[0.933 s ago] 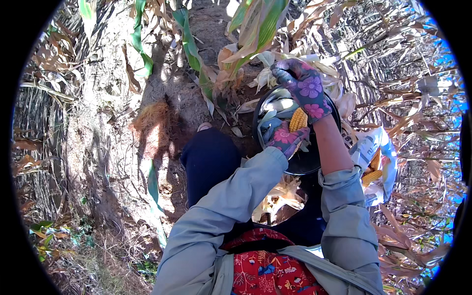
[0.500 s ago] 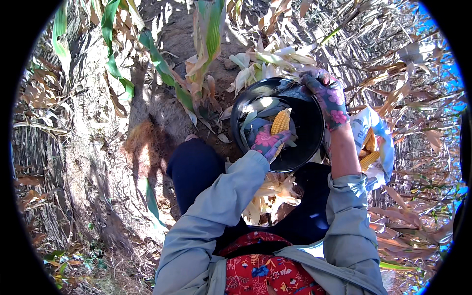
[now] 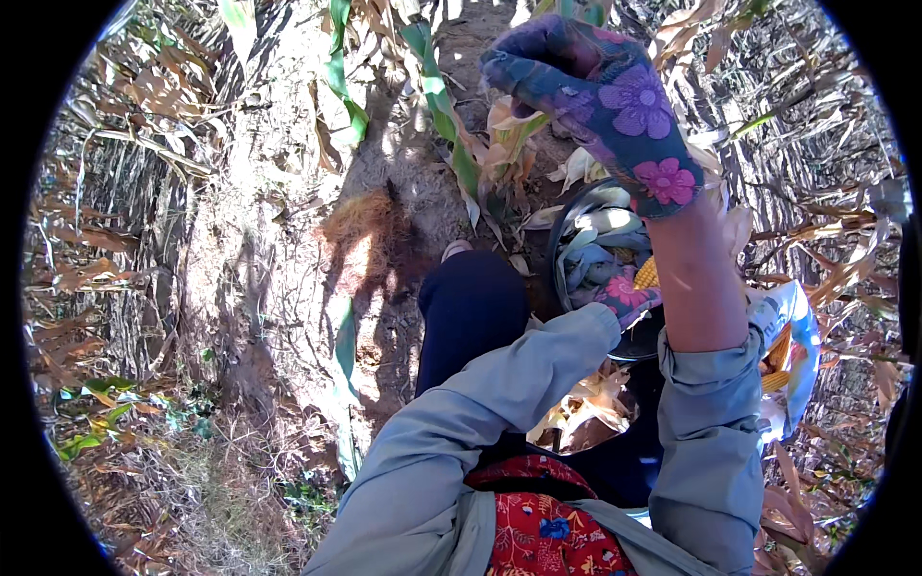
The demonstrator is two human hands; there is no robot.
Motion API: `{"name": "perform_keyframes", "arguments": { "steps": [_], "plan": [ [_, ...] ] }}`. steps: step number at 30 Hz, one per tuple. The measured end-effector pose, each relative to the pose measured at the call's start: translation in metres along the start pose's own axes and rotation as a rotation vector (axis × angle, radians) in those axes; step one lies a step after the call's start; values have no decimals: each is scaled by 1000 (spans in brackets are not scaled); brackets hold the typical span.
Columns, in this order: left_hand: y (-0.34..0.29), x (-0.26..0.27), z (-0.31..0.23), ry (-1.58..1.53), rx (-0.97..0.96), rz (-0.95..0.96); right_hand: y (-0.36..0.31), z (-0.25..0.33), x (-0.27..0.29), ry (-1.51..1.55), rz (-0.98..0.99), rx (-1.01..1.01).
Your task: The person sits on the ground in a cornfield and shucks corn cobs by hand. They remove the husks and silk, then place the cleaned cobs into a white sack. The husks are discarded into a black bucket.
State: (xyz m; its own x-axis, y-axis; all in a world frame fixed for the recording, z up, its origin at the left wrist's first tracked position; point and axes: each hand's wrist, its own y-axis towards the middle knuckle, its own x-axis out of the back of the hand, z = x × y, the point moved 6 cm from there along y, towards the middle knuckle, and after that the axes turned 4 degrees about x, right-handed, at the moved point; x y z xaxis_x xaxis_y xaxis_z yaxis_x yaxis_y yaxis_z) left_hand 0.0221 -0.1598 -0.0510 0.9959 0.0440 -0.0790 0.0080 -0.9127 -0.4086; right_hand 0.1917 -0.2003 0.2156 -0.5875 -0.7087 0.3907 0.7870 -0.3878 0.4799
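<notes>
My left hand, in a dark glove with pink flowers, is down inside a black bucket. Its fingers close round a yellow ear of corn, which is partly hidden by my right forearm. Pale green husks lie beside the hand in the bucket. Raised above and beyond the bucket is my right hand, in a matching glove. Its fingers are curled together, and whatever they may hold cannot be made out.
A white sack with ears of corn stands to the right of the bucket. Dry husks lie between my legs. Brown corn silk is heaped on the soil at the left, and a green-leaved stalk rises ahead.
My right hand has left the bucket's rim and risen up and to the left. My left hand keeps the ear of corn in the bucket. The whole view has shifted, moving the bucket rightward.
</notes>
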Motion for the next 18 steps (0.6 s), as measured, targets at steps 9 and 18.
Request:
{"name": "perform_keyframes", "arguments": {
  "steps": [9,18],
  "plan": [
    [-7,31,-2,-144,31,-20,-9,-54,-196,-398,548,-15],
    [3,27,-6,-356,48,-4,-49,-79,-103,-489,431,-183]
  ]
}}
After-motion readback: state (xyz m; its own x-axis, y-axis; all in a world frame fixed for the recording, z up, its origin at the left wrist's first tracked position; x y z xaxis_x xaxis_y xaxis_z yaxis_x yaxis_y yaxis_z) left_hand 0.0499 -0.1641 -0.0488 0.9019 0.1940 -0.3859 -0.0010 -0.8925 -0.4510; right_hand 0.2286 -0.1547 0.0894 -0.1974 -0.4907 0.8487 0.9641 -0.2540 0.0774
